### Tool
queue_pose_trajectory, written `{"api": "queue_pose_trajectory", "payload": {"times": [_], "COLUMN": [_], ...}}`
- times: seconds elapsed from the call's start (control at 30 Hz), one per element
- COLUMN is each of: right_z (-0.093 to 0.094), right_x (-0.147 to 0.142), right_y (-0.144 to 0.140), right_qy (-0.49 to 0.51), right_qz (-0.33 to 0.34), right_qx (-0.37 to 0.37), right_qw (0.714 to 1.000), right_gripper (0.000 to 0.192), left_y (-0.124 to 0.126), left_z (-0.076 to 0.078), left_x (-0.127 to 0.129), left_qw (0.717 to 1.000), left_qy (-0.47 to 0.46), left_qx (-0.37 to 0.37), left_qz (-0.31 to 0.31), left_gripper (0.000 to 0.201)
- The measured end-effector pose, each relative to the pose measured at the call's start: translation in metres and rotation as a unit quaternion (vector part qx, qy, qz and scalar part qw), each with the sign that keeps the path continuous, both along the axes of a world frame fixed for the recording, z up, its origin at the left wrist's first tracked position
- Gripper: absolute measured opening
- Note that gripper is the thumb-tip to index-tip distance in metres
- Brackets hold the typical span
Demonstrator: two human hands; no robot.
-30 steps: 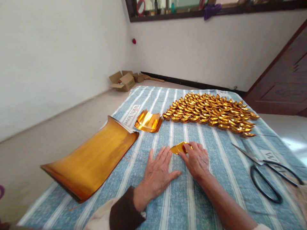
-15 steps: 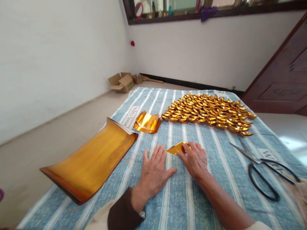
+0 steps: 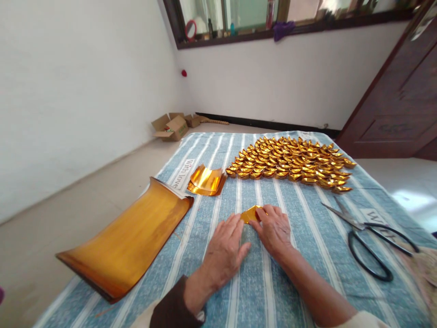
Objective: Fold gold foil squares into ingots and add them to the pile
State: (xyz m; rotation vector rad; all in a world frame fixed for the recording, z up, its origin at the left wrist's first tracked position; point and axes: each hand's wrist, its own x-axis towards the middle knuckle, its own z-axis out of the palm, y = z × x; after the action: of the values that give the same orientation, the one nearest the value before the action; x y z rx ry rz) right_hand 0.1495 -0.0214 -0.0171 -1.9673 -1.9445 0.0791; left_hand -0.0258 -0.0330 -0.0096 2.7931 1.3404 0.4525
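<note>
A small folded piece of gold foil paper (image 3: 250, 214) lies on the striped blue and white cloth (image 3: 218, 300). My right hand (image 3: 275, 230) pinches its right end between thumb and fingers, which hide that end. My left hand (image 3: 223, 250) lies flat with fingers stretched out, the fingertips over the paper's left tip and the thumb apart. Beyond my hands sits a short stack of cut gold sheets (image 3: 206, 180), curled up at the edges. Farther right stand many gold paper ingots (image 3: 290, 159) in close rows.
A large stack of gold sheets (image 3: 126, 241) lies along the table's left edge. Black-handled scissors (image 3: 358, 225) rest half open at the right. On the floor behind are an open cardboard box (image 3: 172, 127) and a dark red door (image 3: 389, 100).
My left fingertips have moved right, onto the paper's left tip. My right hand keeps its pinch on the other end. The whole view has shifted slightly.
</note>
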Motion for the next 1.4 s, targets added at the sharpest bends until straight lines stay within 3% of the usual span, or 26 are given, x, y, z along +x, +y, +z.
{"api": "queue_pose_trajectory", "payload": {"times": [0.07, 0.33, 0.47, 0.63, 0.87, 1.1, 1.23, 1.4], "right_z": [-0.001, -0.002, -0.002, -0.009, -0.028, -0.017, -0.009, -0.009], "right_x": [0.0, 0.003, 0.01, 0.022, 0.034, 0.035, 0.039, 0.043], "right_y": [0.0, 0.002, 0.003, 0.009, 0.024, 0.028, 0.027, 0.025], "right_qy": [0.004, 0.041, 0.073, 0.095, 0.168, 0.083, 0.028, 0.016], "right_qz": [0.0, 0.003, 0.031, 0.061, 0.024, 0.044, 0.029, 0.062], "right_qx": [0.003, 0.008, 0.022, 0.041, 0.099, 0.081, 0.039, 0.01], "right_qw": [1.0, 0.999, 0.997, 0.993, 0.98, 0.992, 0.998, 0.998], "right_gripper": [0.015, 0.016, 0.018, 0.021, 0.035, 0.028, 0.014, 0.013], "left_y": [0.0, 0.006, 0.01, 0.028, 0.058, 0.067, 0.073, 0.081], "left_z": [0.0, -0.011, -0.002, 0.015, 0.023, 0.029, 0.034, 0.038], "left_x": [0.006, 0.004, 0.007, 0.018, 0.036, 0.042, 0.044, 0.045], "left_qw": [0.998, 0.992, 0.992, 0.994, 0.986, 0.98, 0.977, 0.974], "left_qy": [0.017, 0.072, 0.067, 0.034, 0.08, 0.079, 0.087, 0.087], "left_qx": [-0.04, -0.095, -0.098, -0.104, -0.133, -0.157, -0.173, -0.192], "left_qz": [-0.041, -0.037, -0.03, -0.01, 0.061, 0.094, 0.091, 0.081], "left_gripper": [0.053, 0.067, 0.055, 0.024, 0.017, 0.008, 0.015, 0.02]}}
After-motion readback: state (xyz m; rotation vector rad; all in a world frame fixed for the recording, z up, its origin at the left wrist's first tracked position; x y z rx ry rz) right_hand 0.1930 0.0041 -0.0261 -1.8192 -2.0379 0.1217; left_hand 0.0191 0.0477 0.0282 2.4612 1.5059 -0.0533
